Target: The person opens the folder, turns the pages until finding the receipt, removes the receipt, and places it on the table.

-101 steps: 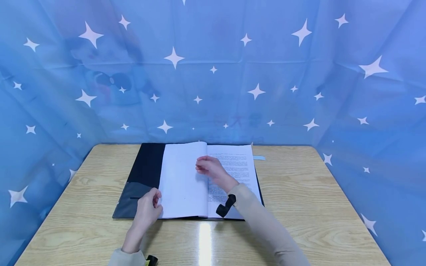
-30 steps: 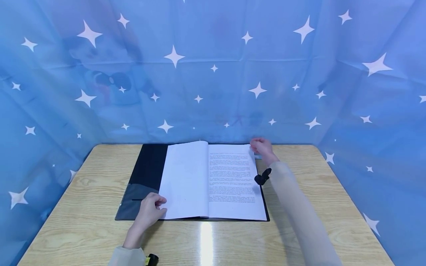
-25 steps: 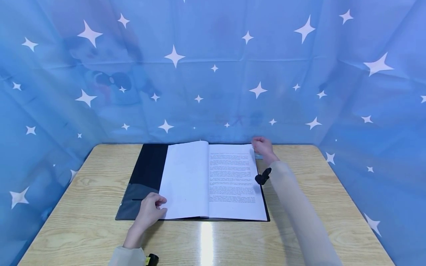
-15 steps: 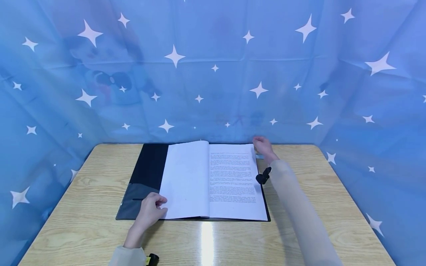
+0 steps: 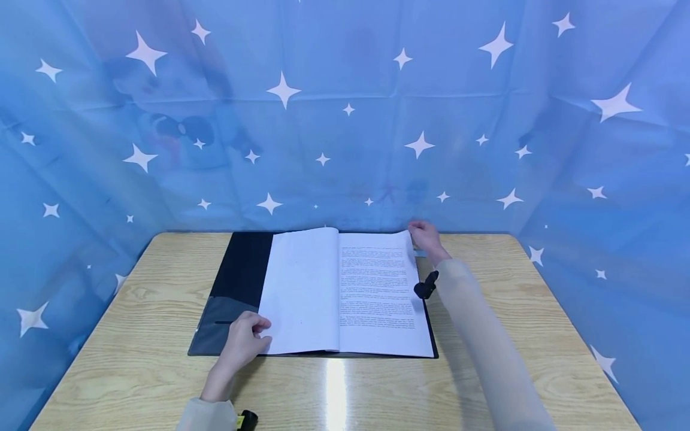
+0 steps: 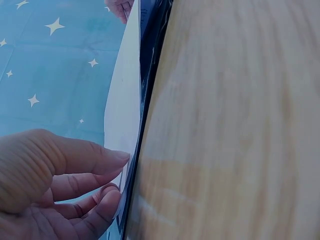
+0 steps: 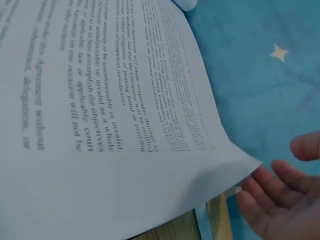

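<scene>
An open black folder [image 5: 248, 263] carries a stack of paper, with a blank sheet side [image 5: 302, 287] at left and a printed page [image 5: 377, 287] at right. My left hand [image 5: 244, 340] rests at the lower left edge of the blank sheet, thumb and fingers loosely bent and apart; in the left wrist view, their tips touch the paper near its edge. My right hand [image 5: 426, 236] is at the far right corner of the printed page, which is lifted a little. In the right wrist view, its fingers [image 7: 257, 187] touch under that corner, while the thumb stands away from the paper.
The folder lies on a wooden table [image 5: 512, 311] near its far edge. A pale blue strip [image 5: 420, 254] sticks out beneath the right side. Behind hangs a blue curtain [image 5: 345, 131] with white stars. A pocket [image 5: 215, 329] covers the folder's lower left.
Since the oldest frame, my right hand has moved from the middle fold to the page's far right corner. That corner has lifted slightly in the last half second. My left hand has barely moved.
</scene>
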`<state>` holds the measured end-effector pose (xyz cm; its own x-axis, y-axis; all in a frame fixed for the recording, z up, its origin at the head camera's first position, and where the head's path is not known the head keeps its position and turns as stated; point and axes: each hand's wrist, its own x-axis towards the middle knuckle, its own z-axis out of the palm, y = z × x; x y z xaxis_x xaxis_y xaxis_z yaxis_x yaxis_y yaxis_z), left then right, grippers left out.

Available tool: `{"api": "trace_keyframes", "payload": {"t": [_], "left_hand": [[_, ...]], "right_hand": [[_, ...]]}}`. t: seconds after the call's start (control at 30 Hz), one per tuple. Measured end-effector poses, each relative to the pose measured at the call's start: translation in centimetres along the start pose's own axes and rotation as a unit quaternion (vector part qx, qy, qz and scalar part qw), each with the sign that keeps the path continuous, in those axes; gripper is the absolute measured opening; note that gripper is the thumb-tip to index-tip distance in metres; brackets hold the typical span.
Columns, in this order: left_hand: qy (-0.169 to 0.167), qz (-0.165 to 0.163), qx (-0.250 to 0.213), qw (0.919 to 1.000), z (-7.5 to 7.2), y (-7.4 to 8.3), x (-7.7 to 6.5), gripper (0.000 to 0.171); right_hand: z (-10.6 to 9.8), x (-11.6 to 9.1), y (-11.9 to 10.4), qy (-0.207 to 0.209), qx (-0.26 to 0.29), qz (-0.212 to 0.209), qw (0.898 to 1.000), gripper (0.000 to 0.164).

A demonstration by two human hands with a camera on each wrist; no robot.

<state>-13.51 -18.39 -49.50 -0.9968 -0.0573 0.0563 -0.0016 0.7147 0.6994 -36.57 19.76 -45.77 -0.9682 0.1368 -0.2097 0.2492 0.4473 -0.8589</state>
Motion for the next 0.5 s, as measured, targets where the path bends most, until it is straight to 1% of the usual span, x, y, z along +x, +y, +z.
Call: {"api": "trace_keyframes", "payload": {"t": [0.1, 0.2, 0.3, 0.5], "left_hand": [[0.0, 0.001, -0.002, 1.0, 0.01, -0.01, 0.0, 0.015], [-0.001, 0.002, -0.004, 1.0, 0.03, -0.04, -0.02, 0.015], [-0.001, 0.002, -0.005, 1.0, 0.05, -0.07, -0.03, 0.015], [-0.001, 0.002, -0.006, 1.0, 0.03, -0.07, -0.05, 0.015]], "right_hand": [[-0.04, 0.07, 0.06, -0.005, 0.003, -0.011, 1.0, 0.044], [-0.04, 0.32, 0.33, -0.013, 0.019, -0.006, 1.0, 0.046], [-0.02, 0.45, 0.65, -0.027, 0.023, -0.005, 0.999, 0.047], [-0.02, -0.07, 0.87, -0.032, 0.011, -0.018, 0.999, 0.039]]}}
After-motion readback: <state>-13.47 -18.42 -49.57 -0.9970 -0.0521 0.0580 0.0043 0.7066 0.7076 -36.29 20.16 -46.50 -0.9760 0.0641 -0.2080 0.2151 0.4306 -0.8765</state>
